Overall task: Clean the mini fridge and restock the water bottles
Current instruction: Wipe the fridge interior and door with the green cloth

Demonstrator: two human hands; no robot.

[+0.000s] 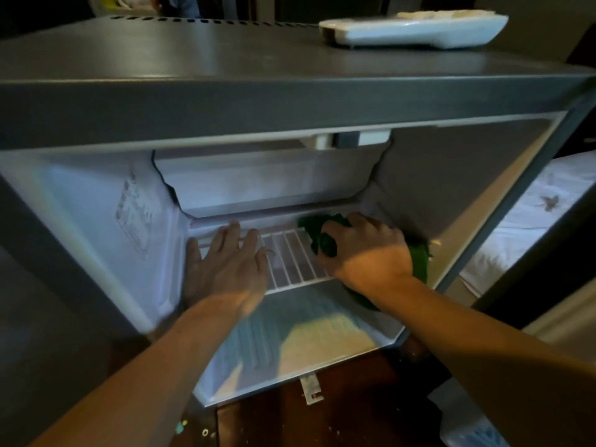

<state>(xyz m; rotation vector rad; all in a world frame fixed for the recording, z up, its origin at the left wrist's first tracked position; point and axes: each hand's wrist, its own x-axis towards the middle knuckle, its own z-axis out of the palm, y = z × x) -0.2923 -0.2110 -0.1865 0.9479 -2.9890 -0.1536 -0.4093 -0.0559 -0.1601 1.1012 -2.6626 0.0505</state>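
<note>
Item: mini fridge, grey, door open, seen from the front and above.

1. Label: on the L inner wall, print too blurred to read.
2. Left hand: palm down on the L part of the wire shelf, thumb near the L wall. Grip wide, fingers straight and spread, holding nothing.
3. Freezer box: white, top centre of the interior, above the shelf.
4. Wire shelf: white bars, spans the interior approx. mid-height. Bare bars show between the two hands.
5. Cloth: green, bunched, on the R end of the shelf close to the R wall. Part sticks out past the fingers, part hangs by the wrist.
6. Right hand: on top of the cloth, grip closed round it, thumb and fingers curled into the fabric.
7. Remote: white, lying flat on the fridge top, R rear.
8. Bed: white sheet, R of the fridge.
9. Floor: dark wood, below the fridge opening, with small bits of litter.
</note>
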